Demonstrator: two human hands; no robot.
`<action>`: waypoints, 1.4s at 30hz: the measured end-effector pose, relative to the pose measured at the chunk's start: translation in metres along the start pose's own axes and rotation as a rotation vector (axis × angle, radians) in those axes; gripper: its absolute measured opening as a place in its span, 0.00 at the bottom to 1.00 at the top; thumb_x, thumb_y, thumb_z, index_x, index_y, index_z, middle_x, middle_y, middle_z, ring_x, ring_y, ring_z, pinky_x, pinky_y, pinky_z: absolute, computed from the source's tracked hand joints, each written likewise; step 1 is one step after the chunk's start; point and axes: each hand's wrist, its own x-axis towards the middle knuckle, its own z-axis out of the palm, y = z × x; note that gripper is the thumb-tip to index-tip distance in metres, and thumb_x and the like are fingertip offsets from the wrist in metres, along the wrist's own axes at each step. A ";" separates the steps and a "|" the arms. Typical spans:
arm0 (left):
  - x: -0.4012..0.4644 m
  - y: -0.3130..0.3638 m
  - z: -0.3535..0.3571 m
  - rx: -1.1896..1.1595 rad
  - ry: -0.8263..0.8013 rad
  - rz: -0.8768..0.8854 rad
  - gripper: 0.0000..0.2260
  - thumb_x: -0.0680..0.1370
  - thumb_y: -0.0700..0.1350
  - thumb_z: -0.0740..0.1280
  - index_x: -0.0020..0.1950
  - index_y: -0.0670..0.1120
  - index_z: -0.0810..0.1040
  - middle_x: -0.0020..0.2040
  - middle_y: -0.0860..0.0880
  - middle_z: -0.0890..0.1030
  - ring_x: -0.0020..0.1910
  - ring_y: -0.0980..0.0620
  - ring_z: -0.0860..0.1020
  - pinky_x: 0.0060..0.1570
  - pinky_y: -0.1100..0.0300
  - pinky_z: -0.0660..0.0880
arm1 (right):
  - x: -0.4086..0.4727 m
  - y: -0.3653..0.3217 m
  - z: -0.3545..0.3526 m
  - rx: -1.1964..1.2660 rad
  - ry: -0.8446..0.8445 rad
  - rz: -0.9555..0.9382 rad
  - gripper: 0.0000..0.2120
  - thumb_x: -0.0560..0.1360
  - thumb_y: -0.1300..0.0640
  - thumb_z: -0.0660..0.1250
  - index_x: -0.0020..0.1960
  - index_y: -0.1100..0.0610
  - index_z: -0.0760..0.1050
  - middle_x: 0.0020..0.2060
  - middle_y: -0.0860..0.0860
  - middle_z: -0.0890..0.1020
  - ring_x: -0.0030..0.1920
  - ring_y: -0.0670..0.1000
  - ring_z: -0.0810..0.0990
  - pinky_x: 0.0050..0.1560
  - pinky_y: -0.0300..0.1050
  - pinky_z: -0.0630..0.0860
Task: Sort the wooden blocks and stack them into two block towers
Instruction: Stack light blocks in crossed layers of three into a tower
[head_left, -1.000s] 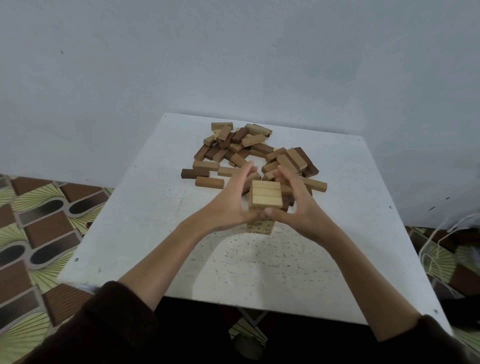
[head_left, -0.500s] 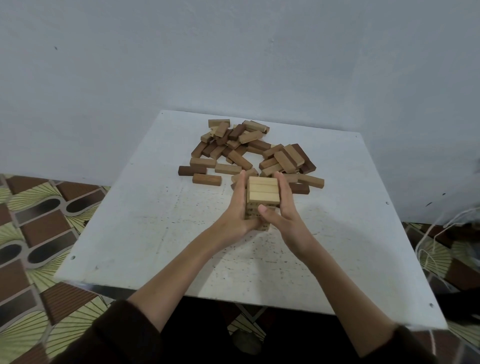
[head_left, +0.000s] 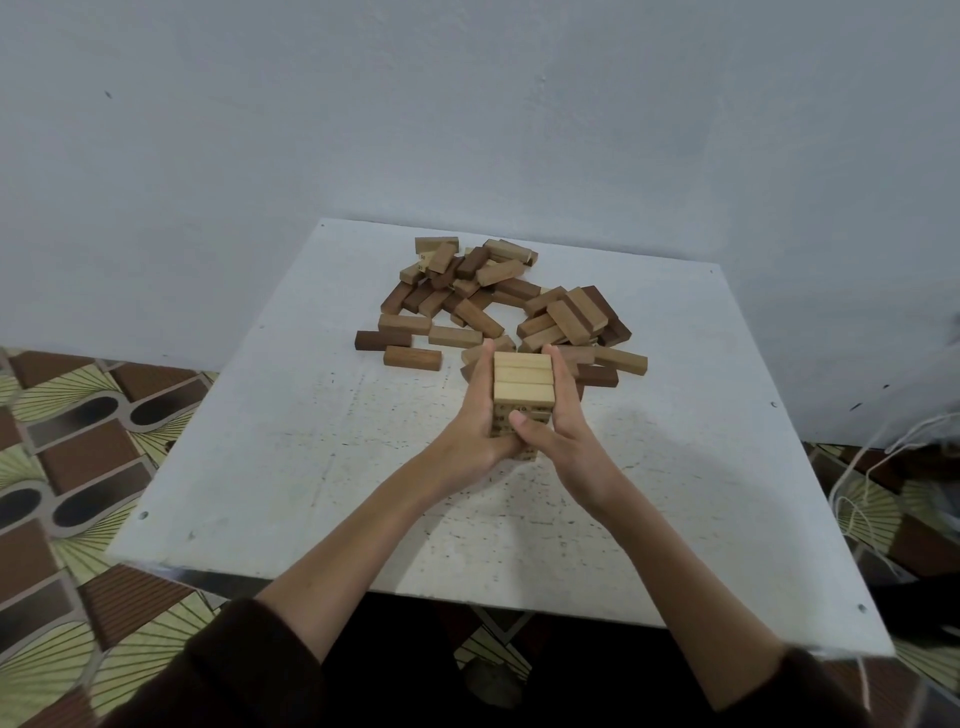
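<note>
The pale wooden block tower (head_left: 522, 387), 3 blocks across its top layer, stands on the white square desk (head_left: 291, 457) just in front of the loose pile of light and dark wooden blocks (head_left: 498, 306). Both hands press it with straight fingers: left hand (head_left: 475, 415), right hand (head_left: 563, 421).

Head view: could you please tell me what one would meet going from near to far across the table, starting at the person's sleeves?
Table's near edge → hands, left and right, pressed flat against the sides of the pale tower → loose pile of blocks → table's far edge → wall.
</note>
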 end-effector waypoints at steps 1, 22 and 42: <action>0.000 -0.001 0.000 0.000 -0.002 -0.001 0.42 0.78 0.30 0.62 0.75 0.52 0.33 0.65 0.52 0.63 0.48 0.74 0.74 0.46 0.71 0.74 | 0.000 -0.001 0.000 -0.002 0.002 -0.001 0.44 0.69 0.48 0.65 0.77 0.48 0.42 0.70 0.45 0.57 0.72 0.48 0.58 0.71 0.49 0.64; 0.016 0.005 -0.043 0.309 0.113 0.163 0.43 0.66 0.46 0.78 0.76 0.50 0.58 0.62 0.55 0.73 0.54 0.64 0.71 0.51 0.70 0.67 | 0.006 -0.025 -0.038 -0.324 0.023 -0.180 0.37 0.69 0.66 0.74 0.72 0.53 0.60 0.55 0.41 0.70 0.48 0.23 0.70 0.44 0.20 0.67; 0.016 0.004 -0.043 0.355 0.112 0.171 0.48 0.64 0.55 0.78 0.77 0.51 0.54 0.69 0.54 0.64 0.67 0.61 0.63 0.58 0.71 0.62 | 0.010 -0.023 -0.041 -0.331 -0.013 -0.169 0.38 0.69 0.61 0.75 0.71 0.49 0.59 0.65 0.52 0.69 0.58 0.33 0.70 0.47 0.21 0.67</action>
